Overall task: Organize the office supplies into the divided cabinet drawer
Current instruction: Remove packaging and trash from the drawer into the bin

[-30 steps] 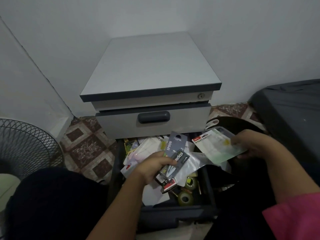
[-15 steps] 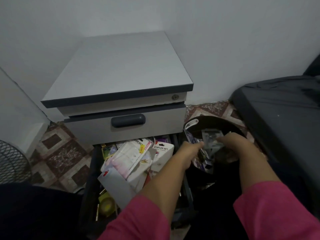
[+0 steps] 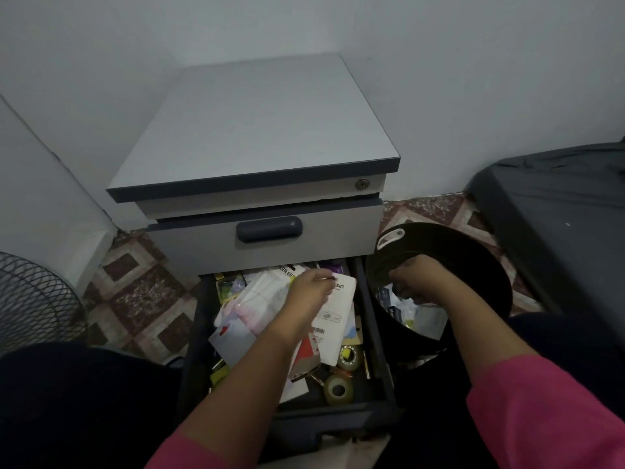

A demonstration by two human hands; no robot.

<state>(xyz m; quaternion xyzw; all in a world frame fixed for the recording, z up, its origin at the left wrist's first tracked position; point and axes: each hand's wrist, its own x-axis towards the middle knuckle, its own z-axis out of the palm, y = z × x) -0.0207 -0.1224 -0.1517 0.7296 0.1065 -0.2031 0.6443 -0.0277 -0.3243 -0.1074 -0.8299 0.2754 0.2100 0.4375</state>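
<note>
Left hand (image 3: 309,292) back from bin (image 3: 480,265) to drawer (image 3: 199,333), fingers on white packet (image 3: 338,306); right hand (image 3: 414,282) fingers' grip unclear.

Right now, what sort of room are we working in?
Probably a home room or small office: a low drawer cabinet on patterned floor tiles, a fan grille and a black bin alongside.
</note>
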